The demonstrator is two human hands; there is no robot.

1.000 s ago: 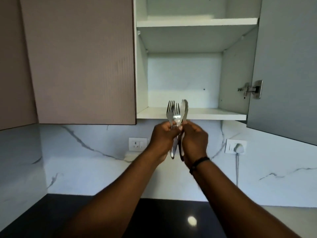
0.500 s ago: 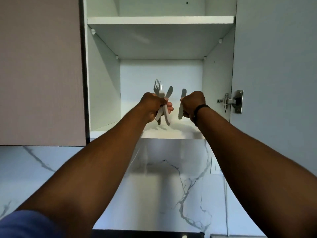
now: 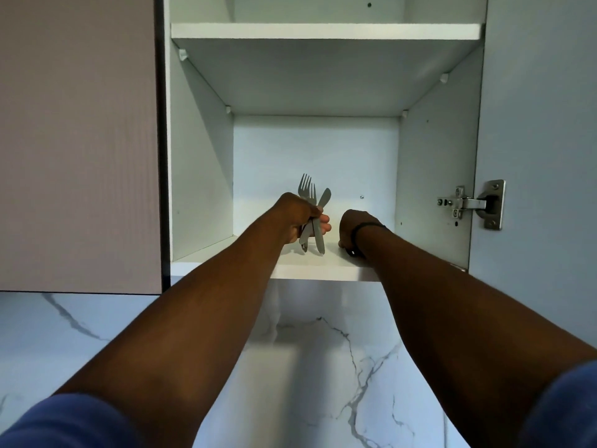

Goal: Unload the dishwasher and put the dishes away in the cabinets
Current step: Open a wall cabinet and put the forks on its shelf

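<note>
Since half a second ago the right hand [image 3: 355, 228] has dropped onto the lower shelf [image 3: 326, 270], knuckles curled; its knife is hidden, so its grasp cannot be told. The left hand [image 3: 298, 221] grips forks [image 3: 307, 189] and a knife [image 3: 324, 199] just above that shelf

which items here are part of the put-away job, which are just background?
Job:
- forks and knife, gripped in left hand
- right hand, low on the bottom shelf; what it holds is hidden
- open cabinet

Background:
- door hinge
- closed cabinet door
- marble backsplash
- black wristband
</note>
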